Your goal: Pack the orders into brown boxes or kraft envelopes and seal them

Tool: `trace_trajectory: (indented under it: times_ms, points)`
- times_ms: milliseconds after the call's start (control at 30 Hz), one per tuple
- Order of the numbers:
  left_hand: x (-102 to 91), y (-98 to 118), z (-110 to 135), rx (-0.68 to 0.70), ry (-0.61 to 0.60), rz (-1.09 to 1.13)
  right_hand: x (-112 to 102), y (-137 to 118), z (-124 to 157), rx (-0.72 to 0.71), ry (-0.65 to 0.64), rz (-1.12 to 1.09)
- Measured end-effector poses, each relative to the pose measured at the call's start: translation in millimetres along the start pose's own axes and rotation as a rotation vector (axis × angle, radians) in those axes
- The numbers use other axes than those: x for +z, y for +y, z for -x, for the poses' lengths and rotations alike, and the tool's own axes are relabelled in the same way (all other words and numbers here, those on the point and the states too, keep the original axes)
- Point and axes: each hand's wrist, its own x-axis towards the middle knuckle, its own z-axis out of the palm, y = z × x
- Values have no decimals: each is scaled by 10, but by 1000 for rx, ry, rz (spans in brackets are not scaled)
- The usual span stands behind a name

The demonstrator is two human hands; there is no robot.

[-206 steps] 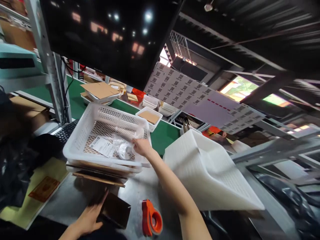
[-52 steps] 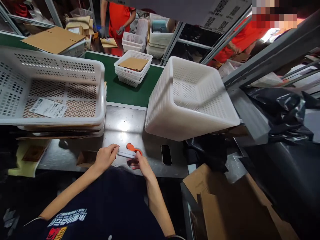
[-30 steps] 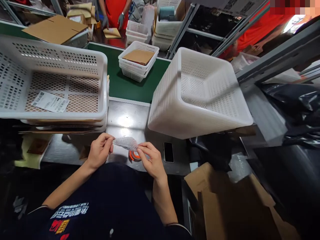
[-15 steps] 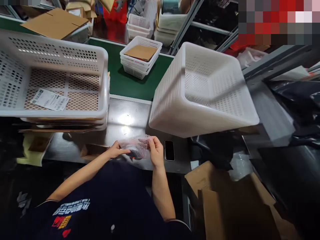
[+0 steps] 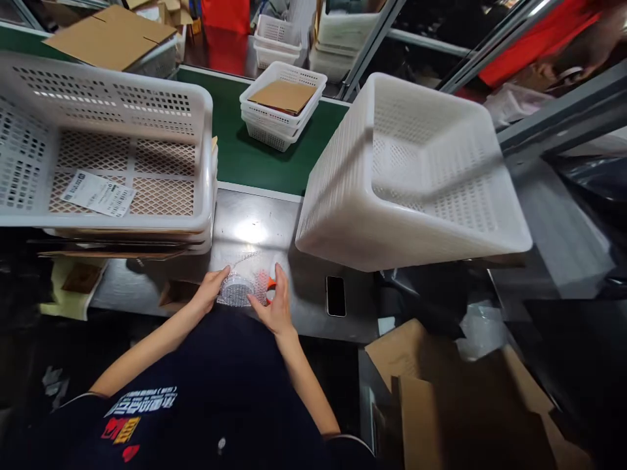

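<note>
A clear bubble-wrap package (image 5: 240, 282) lies at the front of the steel bench, close to my body. Inside the wrap shows something round and pale. At its left edge, my left hand (image 5: 211, 287) is closed on the wrap, thumb and fingers gripping the side. My right hand (image 5: 273, 305) curves around the right end, with the thumb pressed on the package and the fingers behind. Between that thumb and fingers shows an orange and white part (image 5: 271, 292), whose kind I cannot make out.
A large white basket (image 5: 206, 150) with a printed label (image 5: 98, 193) stands left. Stacked white baskets (image 5: 337, 189) lean at right. A phone (image 5: 336, 296) lies right of my hands. Small baskets (image 5: 283, 121) sit on the green belt (image 5: 230, 156). Cardboard boxes (image 5: 416, 411) stand lower right.
The bubble-wrap package has come down flatter toward the bench and turned, showing its round content. My right hand has moved left and now wraps its right end. My left hand has shifted slightly left.
</note>
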Motion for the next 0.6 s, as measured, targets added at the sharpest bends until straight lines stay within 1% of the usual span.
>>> trace_trajectory:
  times_ms: [33,67,100,133,167,200,267,333,367,400,433,500,533,567,600]
  points:
    - [-9,5,14,-24,0,23,-27,-59,6,-129,-37,102]
    - [-9,8,26,-44,-7,51,-51,-123,1,-246,-114,181]
    - [-2,8,39,-53,-12,76,-66,-188,-14,-329,-204,236]
    - [8,4,52,-46,-7,88,-71,-249,-36,-362,-286,271]
    - [18,-7,67,-31,7,93,-66,-302,-62,-345,-350,291]
    - [22,-24,86,-14,25,95,-54,-343,-88,-286,-396,296]
    - [-12,-66,145,2,68,85,-24,-385,-126,-117,-495,254]
    - [-120,-97,240,32,99,40,-1,-386,-141,4,-603,156]
    - [-203,-98,300,80,93,-10,10,-380,-144,33,-640,103]
    - [-300,-86,364,151,63,-85,23,-375,-151,47,-658,54]
    - [-407,-60,427,233,5,-182,44,-376,-164,50,-664,8]
    - [-638,27,522,361,-173,-405,121,-400,-219,28,-684,-80]
    - [-755,78,546,392,-245,-506,183,-421,-263,0,-698,-120]
    - [-873,127,550,402,-282,-591,261,-447,-314,-38,-706,-150]
    - [-989,165,537,404,-284,-658,353,-474,-370,-85,-708,-158]
